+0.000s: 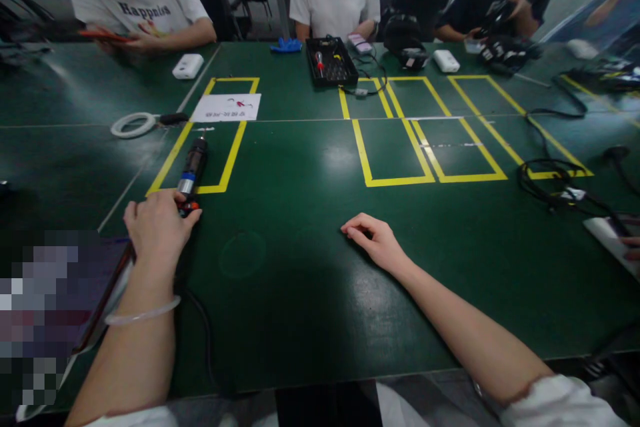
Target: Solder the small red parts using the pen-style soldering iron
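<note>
My left hand (159, 227) is closed on the rear end of a black electric screwdriver (194, 163) with a blue and silver band. The tool lies on the green table inside a yellow tape outline, its bit pointing away from me toward a white printed card (227, 107). A black cable (204, 323) runs back from under my left forearm. My right hand (373, 238) rests on the bare tabletop at centre right, fingers curled together, with nothing visible in them.
Left of my arm lies a tablet-like screen (107, 280). A white coiled cable (134, 125) sits beyond it. A black tray (345, 75) with a red screwdriver stands at the far side, near blue gloves (287, 46). Black cables (547, 180) lie right. Several people sit opposite.
</note>
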A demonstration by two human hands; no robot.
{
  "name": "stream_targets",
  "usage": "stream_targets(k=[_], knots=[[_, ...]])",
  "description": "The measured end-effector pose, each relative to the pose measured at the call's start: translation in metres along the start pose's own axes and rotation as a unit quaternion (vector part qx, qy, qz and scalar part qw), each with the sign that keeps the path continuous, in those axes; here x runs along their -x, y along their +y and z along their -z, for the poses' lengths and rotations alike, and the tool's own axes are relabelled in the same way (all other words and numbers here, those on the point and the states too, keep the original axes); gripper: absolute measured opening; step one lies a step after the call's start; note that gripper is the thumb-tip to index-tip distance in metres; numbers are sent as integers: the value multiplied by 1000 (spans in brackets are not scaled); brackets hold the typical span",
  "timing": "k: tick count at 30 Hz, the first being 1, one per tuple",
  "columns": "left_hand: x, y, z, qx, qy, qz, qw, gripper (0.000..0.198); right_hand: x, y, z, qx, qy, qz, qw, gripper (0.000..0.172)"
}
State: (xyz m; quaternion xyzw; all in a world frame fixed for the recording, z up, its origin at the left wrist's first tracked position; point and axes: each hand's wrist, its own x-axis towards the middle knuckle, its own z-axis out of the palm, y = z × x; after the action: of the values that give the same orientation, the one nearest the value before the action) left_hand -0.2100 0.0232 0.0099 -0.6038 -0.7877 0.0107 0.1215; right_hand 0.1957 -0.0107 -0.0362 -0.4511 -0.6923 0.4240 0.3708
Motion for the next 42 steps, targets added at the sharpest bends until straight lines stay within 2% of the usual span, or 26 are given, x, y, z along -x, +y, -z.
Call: stream_targets(k=[4, 8, 10, 12, 13, 15, 17, 19, 22, 25, 28, 32, 35, 38, 42], knots=[[1, 2, 1, 8, 11, 1, 1000, 36, -1, -2, 0, 5, -1, 3, 1000, 15], [3, 4, 7, 52, 51, 45, 996, 39, -1, -4, 1, 4, 1, 1, 1000, 16], [5, 13, 16, 113, 70, 76, 988, 40, -1, -6, 1, 9, -1, 0, 1000, 16], [8, 30, 27, 249, 44, 63, 966, 40, -1, -7, 1, 16, -4, 0, 1000, 16], [11, 43, 33, 335, 6, 35, 941, 39, -1, -7, 1, 17, -5, 2, 1000, 16], [20, 73, 42, 502, -109, -50, 856, 37, -1, -7, 1, 14, -5, 4, 1000, 16], [32, 106, 47, 561, -237, -135, 781, 36, -1, -7, 1, 5, -4, 6, 1000, 16], [45, 134, 48, 581, -325, -187, 722, 38, 0, -7, 1, -14, -15, 6, 1000, 15], [62, 161, 43, 616, -394, -216, 647, 48, 1, -10, -2, -73, -70, 3, 995, 21], [71, 170, 37, 639, -432, -222, 596, 55, 3, -12, -6, -109, -112, -1, 988, 27], [75, 171, 33, 653, -451, -213, 569, 54, 4, -12, -8, -117, -116, -6, 986, 20], [76, 171, 27, 686, -453, -158, 547, 40, 4, -11, -8, -131, -105, -11, 986, 20], [74, 171, 23, 678, -463, -137, 554, 35, 4, -11, -8, -122, -88, -11, 989, 19], [74, 170, 21, 651, -480, -165, 565, 33, 4, -13, -9, -95, -77, -8, 992, 16], [75, 170, 22, 645, -489, -183, 558, 30, 4, -13, -12, -101, -76, -3, 992, 18]])
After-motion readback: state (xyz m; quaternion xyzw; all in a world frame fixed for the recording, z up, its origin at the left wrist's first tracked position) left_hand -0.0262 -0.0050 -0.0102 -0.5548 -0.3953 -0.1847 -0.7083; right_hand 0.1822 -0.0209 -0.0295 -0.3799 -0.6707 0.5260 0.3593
